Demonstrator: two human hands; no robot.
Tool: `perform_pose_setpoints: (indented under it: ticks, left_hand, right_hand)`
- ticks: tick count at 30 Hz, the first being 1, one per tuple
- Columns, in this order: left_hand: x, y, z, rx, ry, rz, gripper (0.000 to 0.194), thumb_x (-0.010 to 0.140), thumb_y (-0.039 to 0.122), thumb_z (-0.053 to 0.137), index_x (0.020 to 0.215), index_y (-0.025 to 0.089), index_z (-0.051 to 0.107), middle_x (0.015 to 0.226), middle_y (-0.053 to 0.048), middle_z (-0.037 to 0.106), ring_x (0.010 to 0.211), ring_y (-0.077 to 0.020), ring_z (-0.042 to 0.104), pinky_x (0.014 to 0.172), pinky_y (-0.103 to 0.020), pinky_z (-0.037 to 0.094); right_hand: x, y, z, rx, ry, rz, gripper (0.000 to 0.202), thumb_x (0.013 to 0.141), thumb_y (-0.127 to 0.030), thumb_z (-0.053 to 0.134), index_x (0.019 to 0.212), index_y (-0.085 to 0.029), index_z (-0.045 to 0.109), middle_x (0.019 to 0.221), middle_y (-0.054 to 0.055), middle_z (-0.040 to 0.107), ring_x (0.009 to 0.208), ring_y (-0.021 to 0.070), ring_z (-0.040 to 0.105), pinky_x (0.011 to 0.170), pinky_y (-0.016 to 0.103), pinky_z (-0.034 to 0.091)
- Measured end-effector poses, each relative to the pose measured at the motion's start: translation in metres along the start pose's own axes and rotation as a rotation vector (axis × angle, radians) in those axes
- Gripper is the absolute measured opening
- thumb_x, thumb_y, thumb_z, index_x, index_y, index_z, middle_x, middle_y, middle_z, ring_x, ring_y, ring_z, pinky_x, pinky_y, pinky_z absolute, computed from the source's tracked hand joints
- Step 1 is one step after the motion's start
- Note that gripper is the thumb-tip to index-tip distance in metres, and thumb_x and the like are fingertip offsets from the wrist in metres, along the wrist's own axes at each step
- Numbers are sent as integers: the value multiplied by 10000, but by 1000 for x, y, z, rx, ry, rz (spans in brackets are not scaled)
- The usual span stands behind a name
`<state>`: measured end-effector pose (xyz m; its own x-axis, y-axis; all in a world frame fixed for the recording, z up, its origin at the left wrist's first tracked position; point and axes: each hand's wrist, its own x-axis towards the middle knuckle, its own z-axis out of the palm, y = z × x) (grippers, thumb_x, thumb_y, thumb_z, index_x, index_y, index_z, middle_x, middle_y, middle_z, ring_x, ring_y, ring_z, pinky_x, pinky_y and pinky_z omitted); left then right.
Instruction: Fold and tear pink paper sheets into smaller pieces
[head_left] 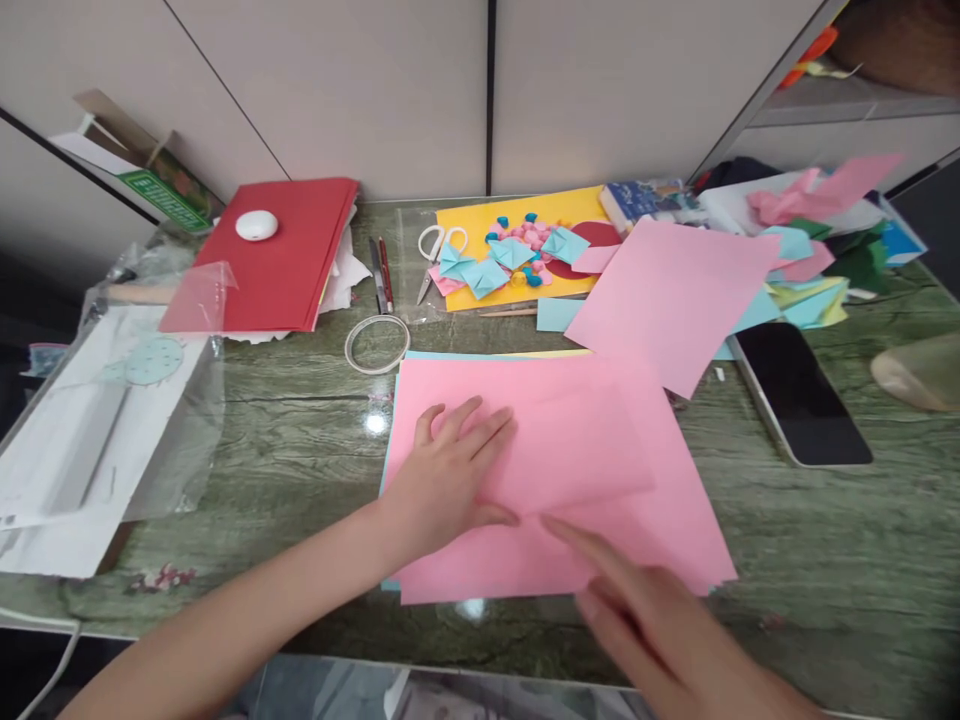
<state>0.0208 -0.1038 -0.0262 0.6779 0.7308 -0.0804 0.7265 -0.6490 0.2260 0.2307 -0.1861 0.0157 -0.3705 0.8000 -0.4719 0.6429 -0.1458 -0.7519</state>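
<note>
Stacked pink sheets (600,555) lie in front of me, with blue and yellow paper edges showing beneath. A smaller pink piece of paper (577,440), seemingly folded, rests on top. My left hand (450,475) presses flat on that piece, fingers spread, nothing in its grasp. Just right of its thumb, my right hand (637,600) points with an outstretched index finger, whose tip is at the lower edge of the folded paper. The other fingers of that hand curl underneath and are partly hidden. It seems to hold nothing.
Behind the stack are a tape roll (377,344), scissors (433,255), pens (381,275) and a yellow sheet (465,225) bearing blue folded papers. A loose pink sheet (675,300) overlaps the stack, beside a phone (802,395). Red folders (277,270) lie at left.
</note>
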Motion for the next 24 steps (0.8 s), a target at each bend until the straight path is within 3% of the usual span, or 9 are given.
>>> perform_pose_setpoints:
  ticks: [4, 6, 9, 17, 24]
  left_hand:
    - [-2, -1, 3, 26, -16, 7, 831, 708, 645, 438, 1373, 190, 236, 1394, -103, 350, 1298, -329, 197, 1026, -550, 78]
    - [-2, -2, 5, 23, -14, 11, 833, 709, 656, 413, 1373, 186, 236, 1389, -114, 355, 1300, -333, 192, 1024, -567, 68]
    - [-2, -2, 6, 8, -9, 12, 845, 703, 674, 389, 1374, 184, 235, 1388, -115, 356, 1305, -337, 178, 1023, -583, 42]
    - [0, -2, 7, 13, -3, 6, 878, 672, 703, 392, 1363, 177, 264, 1380, -111, 371, 1307, -338, 174, 1027, -588, 25]
    - [0, -2, 8, 40, -15, 8, 884, 663, 711, 388, 1364, 187, 265, 1377, -116, 371, 1306, -342, 171, 1029, -586, 31]
  right_hand:
    - [12, -11, 29, 371, -293, 171, 644, 835, -166, 317, 1408, -304, 56, 469, -70, 440, 429, 110, 419, 481, 220, 402]
    - [17, -9, 33, 505, -370, 252, 689, 830, -131, 295, 1401, -298, -53, 458, -86, 435, 374, 84, 355, 402, 174, 348]
    - [15, -3, 33, 574, -398, 315, 703, 833, -132, 295, 1389, -316, -94, 484, -81, 480, 341, 65, 306, 318, 137, 263]
    - [-4, 15, 15, 509, -291, 408, 674, 872, -197, 290, 1379, -307, -141, 507, -72, 497, 347, 52, 309, 323, 119, 277]
    - [-21, 40, 1, 574, -12, 498, 645, 871, -283, 275, 1385, -311, -114, 468, -80, 476, 284, 51, 257, 295, 135, 197]
